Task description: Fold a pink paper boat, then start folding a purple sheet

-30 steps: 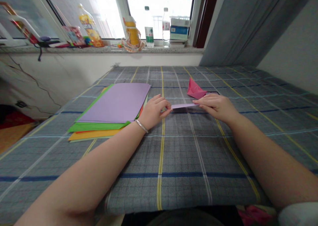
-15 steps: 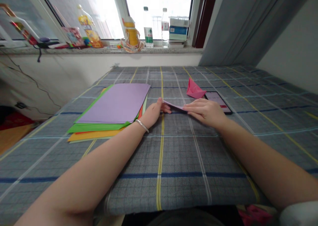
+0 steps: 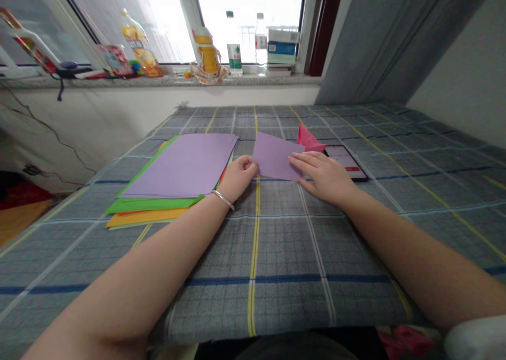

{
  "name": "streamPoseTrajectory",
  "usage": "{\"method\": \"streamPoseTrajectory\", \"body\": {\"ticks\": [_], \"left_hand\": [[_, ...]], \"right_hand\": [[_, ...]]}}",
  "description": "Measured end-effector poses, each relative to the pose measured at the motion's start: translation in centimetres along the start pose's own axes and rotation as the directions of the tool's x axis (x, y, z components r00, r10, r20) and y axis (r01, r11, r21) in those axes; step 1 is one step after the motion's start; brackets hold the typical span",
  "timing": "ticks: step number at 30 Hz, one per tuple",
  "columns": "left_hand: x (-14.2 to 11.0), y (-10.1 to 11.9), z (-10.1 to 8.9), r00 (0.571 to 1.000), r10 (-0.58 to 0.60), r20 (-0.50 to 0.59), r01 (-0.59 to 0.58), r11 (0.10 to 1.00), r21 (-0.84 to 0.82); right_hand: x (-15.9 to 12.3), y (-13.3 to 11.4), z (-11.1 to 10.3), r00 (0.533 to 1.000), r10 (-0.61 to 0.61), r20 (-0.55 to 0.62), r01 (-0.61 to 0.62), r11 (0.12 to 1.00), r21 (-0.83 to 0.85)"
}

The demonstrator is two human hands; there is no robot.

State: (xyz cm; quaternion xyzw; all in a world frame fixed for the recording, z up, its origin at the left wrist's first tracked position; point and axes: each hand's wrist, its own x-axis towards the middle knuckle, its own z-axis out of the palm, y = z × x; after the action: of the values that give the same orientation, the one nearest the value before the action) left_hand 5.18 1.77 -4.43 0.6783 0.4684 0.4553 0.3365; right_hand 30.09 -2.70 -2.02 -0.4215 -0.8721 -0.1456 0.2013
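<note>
A small purple paper (image 3: 274, 159) stands tilted up off the plaid cloth between my hands. My left hand (image 3: 237, 175) pinches its left edge with curled fingers. My right hand (image 3: 323, 175) grips its right lower corner, fingers laid along the sheet. Just behind the sheet lies a folded pink paper shape (image 3: 310, 140).
A stack of coloured sheets, purple on top over green and orange (image 3: 177, 173), lies to the left. A phone (image 3: 348, 162) rests beside my right hand. Bottles and boxes line the windowsill (image 3: 205, 78). The bed's plaid cloth (image 3: 276, 244) stretches toward me.
The purple paper, earlier held flat and edge-on between my hands, has been turned up so its face shows. My right hand slid left, uncovering the phone.
</note>
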Motion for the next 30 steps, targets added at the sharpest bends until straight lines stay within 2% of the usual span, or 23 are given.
{"method": "streamPoseTrajectory", "body": {"ticks": [2, 4, 6, 8, 10, 14, 16, 19, 23, 27, 30], "left_hand": [[-0.1, 0.0, 0.2, 1.0, 0.027, -0.007, -0.027, 1.0, 0.008], [-0.3, 0.0, 0.3, 0.993, 0.113, -0.034, -0.111, 0.991, 0.072], [-0.6, 0.3, 0.3, 0.968, 0.247, -0.044, -0.237, 0.959, 0.157], [-1.1, 0.8, 0.2, 0.928, 0.372, 0.008, -0.365, 0.905, 0.219], [-1.6, 1.4, 0.0, 0.875, 0.466, 0.131, -0.484, 0.833, 0.269], [-2.0, 2.0, -0.4, 0.689, 0.607, 0.396, -0.724, 0.564, 0.397], [-2.0, 2.0, -0.4, 0.628, 0.61, 0.482, -0.778, 0.479, 0.406], [-1.9, 1.9, -0.4, 0.582, 0.53, 0.616, -0.812, 0.414, 0.412], [-2.1, 2.1, -0.3, 0.574, 0.413, 0.707, -0.81, 0.41, 0.419], [-2.3, 2.4, -0.3, 0.553, 0.417, 0.721, -0.818, 0.433, 0.378], [-2.1, 2.3, -0.3, 0.554, 0.431, 0.712, -0.816, 0.449, 0.363]], "right_hand": [[0.0, 0.1, 0.3, 0.997, 0.073, -0.013, -0.073, 0.997, 0.007], [-0.1, 0.3, 0.6, 0.988, 0.145, -0.059, -0.143, 0.989, 0.027], [-0.1, 0.6, 0.8, 0.967, 0.218, -0.131, -0.211, 0.976, 0.059], [-0.1, 1.0, 0.9, 0.938, 0.296, -0.179, -0.278, 0.953, 0.118], [-0.2, 1.4, 0.8, 0.916, 0.351, -0.192, -0.32, 0.931, 0.177], [-0.4, 1.9, 0.5, 0.934, 0.303, -0.186, -0.275, 0.947, 0.164], [-0.5, 2.1, 0.5, 0.957, 0.252, -0.143, -0.235, 0.964, 0.121], [-0.6, 2.1, 0.8, 0.982, 0.19, 0.004, -0.189, 0.977, 0.101], [-0.7, 2.1, 1.0, 0.972, 0.184, 0.145, -0.202, 0.972, 0.119], [-0.8, 2.3, 1.0, 0.962, 0.199, 0.187, -0.226, 0.964, 0.138], [-0.9, 2.8, 1.1, 0.961, 0.192, 0.198, -0.23, 0.955, 0.189]]}}
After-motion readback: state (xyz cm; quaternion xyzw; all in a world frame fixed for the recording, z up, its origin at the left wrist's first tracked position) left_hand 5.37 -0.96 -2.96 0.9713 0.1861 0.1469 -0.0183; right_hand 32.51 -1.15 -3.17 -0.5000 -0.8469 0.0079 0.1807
